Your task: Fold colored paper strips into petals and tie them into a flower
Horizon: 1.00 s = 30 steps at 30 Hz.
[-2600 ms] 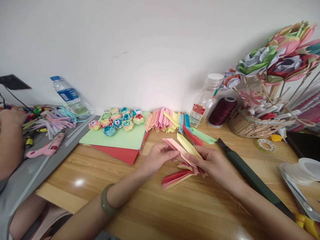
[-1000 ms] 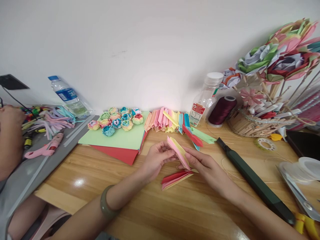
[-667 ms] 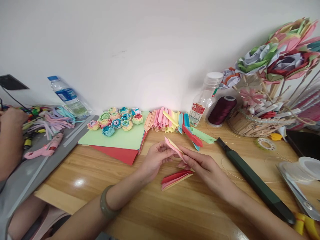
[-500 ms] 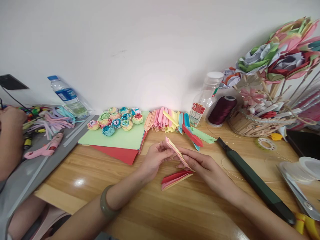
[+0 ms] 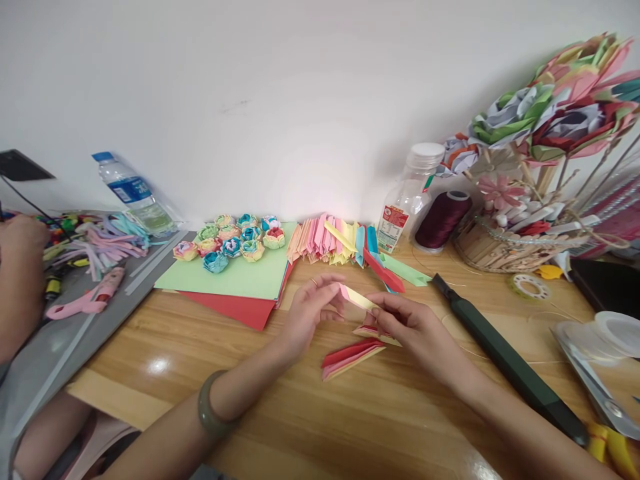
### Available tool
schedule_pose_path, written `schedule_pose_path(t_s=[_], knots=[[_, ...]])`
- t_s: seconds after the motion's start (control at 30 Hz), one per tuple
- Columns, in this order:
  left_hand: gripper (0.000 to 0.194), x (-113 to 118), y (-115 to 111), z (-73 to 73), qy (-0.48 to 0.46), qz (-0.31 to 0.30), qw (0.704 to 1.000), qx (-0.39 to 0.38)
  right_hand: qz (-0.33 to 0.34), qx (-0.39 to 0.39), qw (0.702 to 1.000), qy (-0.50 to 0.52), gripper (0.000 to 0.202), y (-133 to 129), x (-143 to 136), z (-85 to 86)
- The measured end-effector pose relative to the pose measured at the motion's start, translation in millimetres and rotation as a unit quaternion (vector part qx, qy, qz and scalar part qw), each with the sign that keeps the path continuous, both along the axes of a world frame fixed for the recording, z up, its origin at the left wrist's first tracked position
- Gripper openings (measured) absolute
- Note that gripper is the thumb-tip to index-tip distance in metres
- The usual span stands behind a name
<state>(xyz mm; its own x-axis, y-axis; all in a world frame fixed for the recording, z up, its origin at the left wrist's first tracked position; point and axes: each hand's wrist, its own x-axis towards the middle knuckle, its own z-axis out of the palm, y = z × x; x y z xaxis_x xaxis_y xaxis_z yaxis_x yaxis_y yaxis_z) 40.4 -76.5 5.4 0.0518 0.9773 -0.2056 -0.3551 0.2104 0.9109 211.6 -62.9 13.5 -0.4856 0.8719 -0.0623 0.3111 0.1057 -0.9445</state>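
A folded paper strip (image 5: 359, 298), pale yellow with a pink end, is stretched between my two hands above the table. My left hand (image 5: 311, 308) pinches its pink end between thumb and fingers. The strip's other end is in the closed thumb and fingers of my right hand (image 5: 403, 319). Below the right hand, more folded paper (image 5: 368, 330) in red and pale yellow shows, partly hidden; whether that hand touches it I cannot tell. Nearer to me, a small stack of folded strips (image 5: 351, 359), red, pink and yellow, lies on the wooden table (image 5: 280, 427).
Paper flowers (image 5: 231, 247) sit on green sheets (image 5: 200, 280), beside a row of folded strips (image 5: 325, 239). A dark green tool (image 5: 505, 353), thread spool (image 5: 443, 221), bottle (image 5: 403, 200) and basket (image 5: 515, 247) stand right. Another person's arm (image 5: 23, 280) is left, near a pink glue gun (image 5: 90, 297).
Between my hands the strip has turned, its pale yellow face now showing, and it slants less steeply. Folded paper under my right hand has come into sight. The lower stack stays put.
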Motion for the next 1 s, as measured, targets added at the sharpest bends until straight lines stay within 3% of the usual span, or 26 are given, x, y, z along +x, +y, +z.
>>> schedule_pose_path(t_s=[0.17,0.37,0.5,0.6,0.73,0.83,0.93,1.0], knots=[[0.025,-3.2,0.2,1.2,0.031,0.005,0.999,0.038,-0.032,0.065,0.996,-0.046,0.028,4.2,5.6,0.0],[0.021,-1.7,2.4,-2.2,0.18,-0.041,0.981,0.054,0.024,0.1,0.992,-0.072,0.029,2.7,6.3,-0.1],[0.017,-1.8,5.1,-6.3,0.208,-0.028,0.976,0.058,0.015,0.097,0.992,-0.073,0.031,2.6,6.5,-0.3],[0.017,-2.3,6.6,-8.4,0.178,-0.011,0.983,0.048,0.011,0.084,0.995,-0.056,0.031,4.3,6.6,-0.2],[0.021,-0.7,4.9,-6.4,0.05,0.015,0.999,0.011,-0.001,0.012,1.0,-0.016,0.03,6.8,6.0,2.2],[0.027,1.3,1.8,-2.3,-0.03,-0.023,0.999,-0.008,0.011,-0.062,0.998,0.022,0.032,7.2,5.3,4.5],[0.028,2.6,-0.2,-0.1,-0.052,-0.063,0.997,-0.014,0.057,-0.122,0.99,0.05,0.034,6.0,4.5,6.1],[0.023,2.7,-0.4,-0.1,-0.05,-0.058,0.997,-0.01,0.067,-0.133,0.987,0.053,0.036,5.0,3.9,7.3]])
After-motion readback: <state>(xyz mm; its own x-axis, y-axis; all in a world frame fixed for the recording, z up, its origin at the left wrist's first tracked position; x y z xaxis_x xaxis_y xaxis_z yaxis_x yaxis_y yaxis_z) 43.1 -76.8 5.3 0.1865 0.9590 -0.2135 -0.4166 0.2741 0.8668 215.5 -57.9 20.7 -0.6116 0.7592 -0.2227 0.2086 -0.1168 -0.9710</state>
